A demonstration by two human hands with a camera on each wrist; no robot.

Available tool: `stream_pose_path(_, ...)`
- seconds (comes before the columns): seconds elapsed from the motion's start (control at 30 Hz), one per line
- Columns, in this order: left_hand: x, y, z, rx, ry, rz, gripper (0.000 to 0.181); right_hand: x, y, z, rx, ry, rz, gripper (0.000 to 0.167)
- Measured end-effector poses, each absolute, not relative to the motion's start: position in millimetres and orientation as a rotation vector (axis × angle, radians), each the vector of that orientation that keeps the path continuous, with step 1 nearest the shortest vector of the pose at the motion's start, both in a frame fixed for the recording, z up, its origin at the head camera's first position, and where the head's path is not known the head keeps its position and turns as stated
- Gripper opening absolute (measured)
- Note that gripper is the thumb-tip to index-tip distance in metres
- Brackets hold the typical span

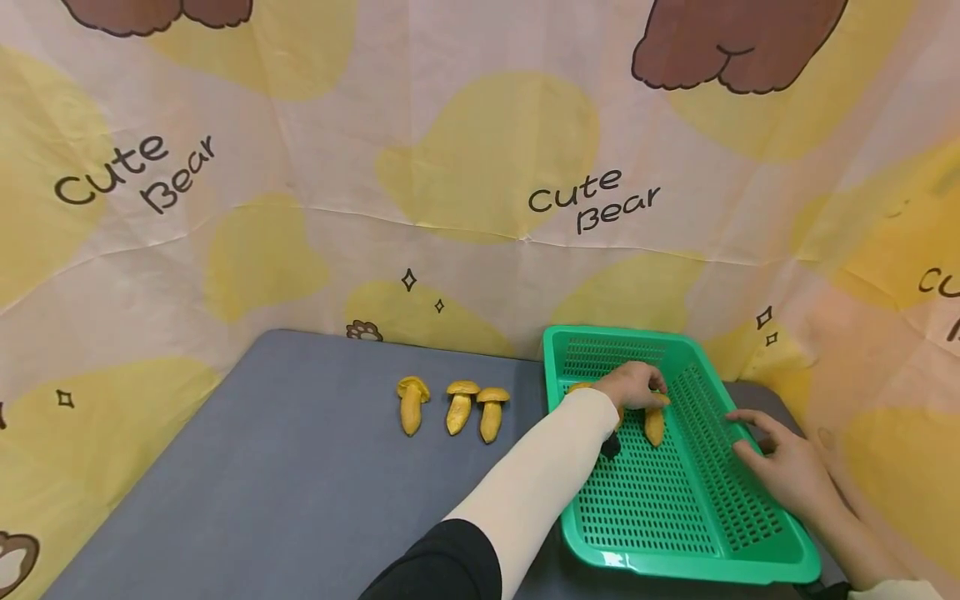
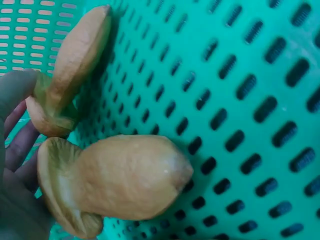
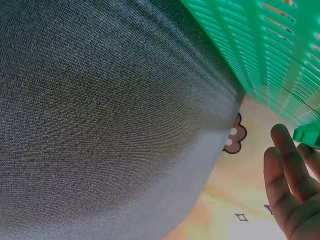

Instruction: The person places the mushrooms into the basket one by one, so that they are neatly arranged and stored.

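Note:
My left hand [image 1: 630, 385] reaches into the green basket [image 1: 637, 533] and pinches a yellow-brown mushroom [image 1: 655, 427] by its cap. In the left wrist view the thumb lies against the cap of that mushroom [image 2: 75, 60], whose stem slants upward. A second, thicker mushroom [image 2: 130, 177] lies just below it, beside the fingers. In the head view this area of the basket is partly hidden behind my hand, with a bit of yellow cap [image 1: 580, 387] showing to its left. My right hand [image 1: 787, 462] is at the basket's right rim, fingers extended and loosely bent.
Several mushrooms are in view; three of them, including a middle mushroom [image 1: 461, 408], stand in a row on the grey table [image 1: 315, 467], left of the basket. A patterned cloth [image 1: 480, 167] with bear prints hangs behind and around the table.

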State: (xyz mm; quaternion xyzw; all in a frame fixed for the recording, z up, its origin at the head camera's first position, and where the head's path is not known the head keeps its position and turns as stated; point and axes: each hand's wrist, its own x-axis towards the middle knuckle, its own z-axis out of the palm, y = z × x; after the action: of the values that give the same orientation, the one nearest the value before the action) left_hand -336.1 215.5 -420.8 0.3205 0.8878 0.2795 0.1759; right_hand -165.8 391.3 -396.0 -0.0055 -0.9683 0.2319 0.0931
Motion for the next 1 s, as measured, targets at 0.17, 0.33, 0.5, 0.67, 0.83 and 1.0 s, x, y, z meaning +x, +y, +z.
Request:
stream_pose_path(0.17,-332,214,-414,0.926,2.520,0.783,0.030,-166,391,-399,-0.013,-2.864,0.704,0.036)
stream_pose_path(0.33,-330,216,-406,0.995,2.529,0.866,0.033,-166,390,-396,-0.035,-2.876,0.728,0.037)
stream_pose_path(0.5,-326,215,-400,0.937,2.455,1.138,0.030,-164,390,-395,-0.006,-2.857,0.717,0.036)
stream_pose_path(0.67,-319,211,-389,0.906,2.413,1.247,0.028,-165,389,-395,-0.006,-2.858,0.693,0.036)
stream_pose_path(0.83,-312,204,-376,0.967,2.421,1.206,0.030,-166,387,-394,-0.006,-2.872,0.690,0.036)
stream_pose_path(1.0,-305,192,-367,1.008,2.377,1.223,0.032,-163,388,-392,-0.009,-2.890,0.692,0.037)
